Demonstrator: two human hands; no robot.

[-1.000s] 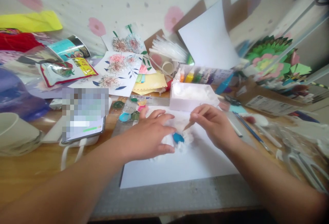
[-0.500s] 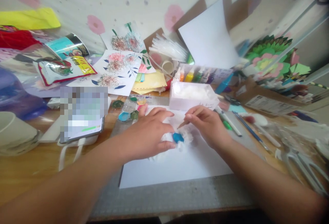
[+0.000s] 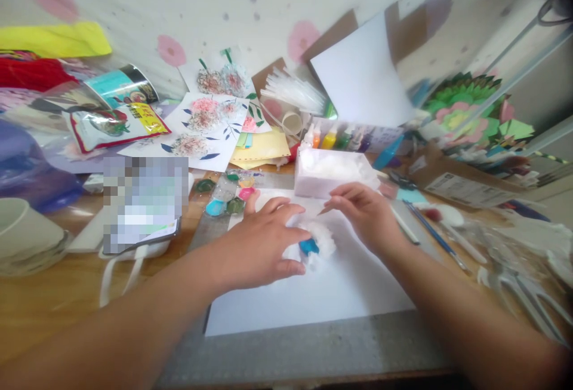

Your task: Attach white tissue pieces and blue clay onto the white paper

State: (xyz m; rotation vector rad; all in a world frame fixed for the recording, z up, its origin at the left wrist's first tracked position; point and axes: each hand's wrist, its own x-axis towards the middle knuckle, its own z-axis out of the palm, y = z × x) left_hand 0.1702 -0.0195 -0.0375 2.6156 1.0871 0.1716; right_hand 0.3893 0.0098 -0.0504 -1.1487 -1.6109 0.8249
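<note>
My left hand (image 3: 264, 246) lies low over the white paper sheet (image 3: 326, 303), fingers spread, thumb and forefinger around the left side of a blue patch (image 3: 308, 246). Fluffy white material (image 3: 326, 239) rings that patch on its right, and part of it is hidden under my fingers. My right hand (image 3: 362, 214) pinches a pointed wooden stick (image 3: 323, 209). Its tip points left and down, above the paper and apart from the fluff. Most of the stick is covered by my fingers.
A white box (image 3: 320, 181) of white fluff stands behind the paper. Paint pots (image 3: 235, 205) sit to its left, and a phone (image 3: 147, 217) lies farther left. Brushes (image 3: 434, 229) and scissors (image 3: 523, 288) are at the right. The sheet rests on a grey mat (image 3: 290, 354).
My right hand has lifted the stick's tip up and away from the blue patch. My left hand stays almost in place. The view has shifted slightly.
</note>
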